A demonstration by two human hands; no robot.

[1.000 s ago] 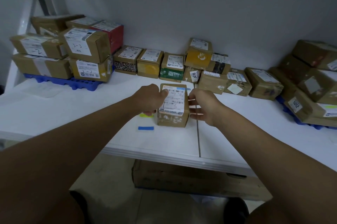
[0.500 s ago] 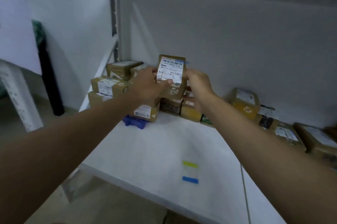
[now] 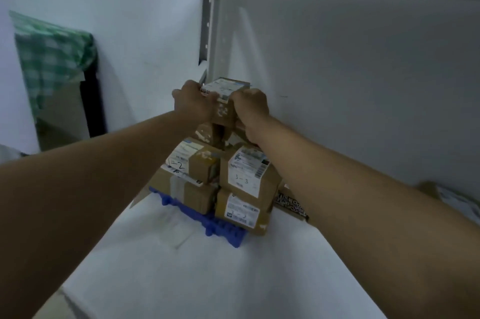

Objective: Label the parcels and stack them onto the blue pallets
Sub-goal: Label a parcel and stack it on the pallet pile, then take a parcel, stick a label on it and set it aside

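Note:
A small brown labelled parcel (image 3: 225, 100) is held between both hands at the top of the stack. My left hand (image 3: 193, 103) grips its left side and my right hand (image 3: 250, 108) grips its right side. Below it several brown parcels sit on a blue pallet (image 3: 220, 228) on the white table (image 3: 207, 279). One parcel (image 3: 193, 160) is marked "1-2", another (image 3: 246, 170) is marked "3-3". Whether the held parcel rests on the stack or hovers just above it is hidden by my hands.
A grey wall panel (image 3: 337, 85) stands right behind the stack. More parcels (image 3: 449, 199) lie along the wall at the right, partly hidden by my right arm. A metal shelf post (image 3: 210, 20) rises behind the stack, and a green checked cloth (image 3: 52, 54) hangs at the left.
Both hands lifted the parcel off the table's middle and carried it left to the top of the stack on the blue pallet. The view turned left and came closer.

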